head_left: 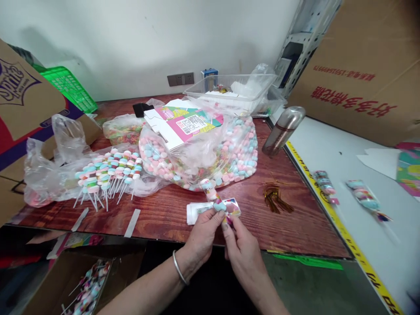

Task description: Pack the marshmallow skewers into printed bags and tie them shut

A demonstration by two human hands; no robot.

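A wrapped marshmallow skewer (213,195) tilts up from between my two hands, close to the table's front edge. My left hand (206,227) is closed on it just below its lowest blue marshmallow. Fingers of my right hand (241,243) pinch the gathered wrapper at its lower end; the stick there is hidden. Behind my hands lies a stack of clear printed wrappers (196,213). To the right on the wood is a bundle of gold twist ties (277,199). Several unwrapped marshmallow skewers (111,168) lie heaped at the left.
A large bag of pastel marshmallows (241,148) carries printed cards (183,122). Right of it stands a steel flask (284,131). Two wrapped skewers (362,194) rest on the white side table (331,168). Below left, a carton (49,280) holds wrapped skewers. A clear bin (229,103) sits behind.
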